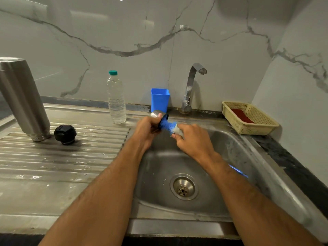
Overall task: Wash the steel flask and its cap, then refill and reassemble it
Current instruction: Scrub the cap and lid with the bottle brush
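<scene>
Over the sink basin, just in front of the tap: left hand fingers curled round the steel cap, open end facing right twd the blue brush. Right hand grips the brush handle, bristles pushed into cap; axis runs left-right btwn hands. Flask stands inverted, well left of sink.

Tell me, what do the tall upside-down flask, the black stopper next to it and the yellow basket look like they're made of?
The flask looks like brushed stainless steel: grey, with soft streaky reflections. The black stopper seems to be moulded plastic with a dull sheen. The yellow basket appears to be plastic too, its walls a fine perforated mesh.
</scene>
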